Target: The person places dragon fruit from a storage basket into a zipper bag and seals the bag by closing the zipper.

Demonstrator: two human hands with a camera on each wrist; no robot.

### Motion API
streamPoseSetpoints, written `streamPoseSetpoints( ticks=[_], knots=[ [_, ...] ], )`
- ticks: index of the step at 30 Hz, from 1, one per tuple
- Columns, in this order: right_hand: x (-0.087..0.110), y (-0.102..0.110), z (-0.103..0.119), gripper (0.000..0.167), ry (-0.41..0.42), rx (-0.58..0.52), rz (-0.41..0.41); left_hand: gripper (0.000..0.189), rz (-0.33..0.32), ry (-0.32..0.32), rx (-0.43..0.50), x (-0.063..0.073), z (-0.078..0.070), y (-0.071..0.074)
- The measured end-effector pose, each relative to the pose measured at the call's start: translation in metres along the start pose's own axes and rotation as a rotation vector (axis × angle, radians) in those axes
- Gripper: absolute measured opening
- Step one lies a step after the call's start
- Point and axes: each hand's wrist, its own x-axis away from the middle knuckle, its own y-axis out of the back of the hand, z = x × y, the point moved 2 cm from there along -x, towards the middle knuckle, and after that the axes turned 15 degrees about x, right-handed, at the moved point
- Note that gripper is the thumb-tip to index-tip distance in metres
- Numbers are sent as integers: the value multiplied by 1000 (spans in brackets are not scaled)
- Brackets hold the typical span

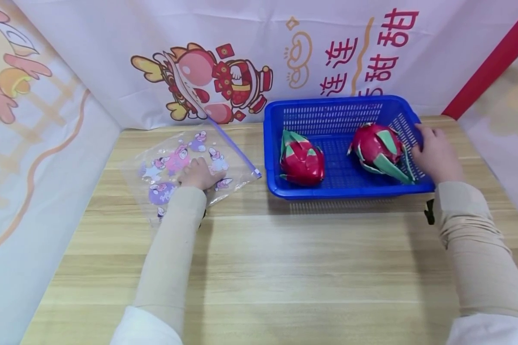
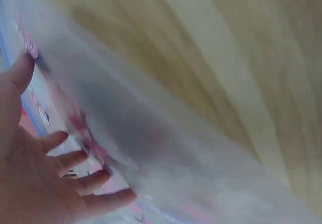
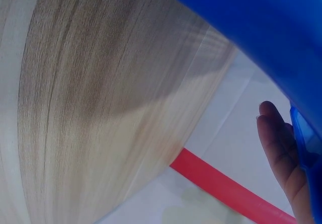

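A clear zip bag (image 1: 172, 158) with pink and purple cartoon prints lies flat on the left of the table, its purple slider strip slanting toward the basket. My left hand (image 1: 197, 174) rests on the bag; the left wrist view shows its fingers (image 2: 93, 182) spread against the plastic. To the right is a blue plastic basket (image 1: 328, 192) holding two red dragon fruits with green scales, one fruit (image 1: 303, 163) on the left and another fruit (image 1: 377, 146) on the right. At the basket's right end, my right hand (image 1: 438, 153) grips the rim, partly hidden by the basket in the right wrist view.
The wood-grain table (image 1: 302, 268) extends in front of the bag and basket. Behind them hangs a white printed cloth (image 1: 285, 48). Pale panels stand at both sides, with a red strip (image 1: 492, 62) at the back right corner.
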Motion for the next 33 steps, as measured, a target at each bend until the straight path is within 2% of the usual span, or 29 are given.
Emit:
streamPoseSetpoints(
  ticks=[3, 7, 13, 23, 28, 33],
  knots=[
    [0, 0, 0, 60, 0, -2, 6, 89, 36, -33, 1, 0, 3, 4],
    [-1, 1, 0, 60, -3, -5, 14, 87, 102, -48, 12, 3, 5, 9],
    [-1, 0, 0, 60, -1, 0, 5, 84, 154, -72, 15, 5, 8, 12],
    [-1, -1, -1, 60, 0, 6, 0, 83, 264, -171, -8, 8, 10, 22],
    [-1, -1, 0, 60, -2, 12, -1, 82, 281, -176, 8, 7, 11, 24],
    [0, 0, 1, 60, -5, 12, 0, 75, 247, -197, 52, 7, 11, 24]
  ],
)
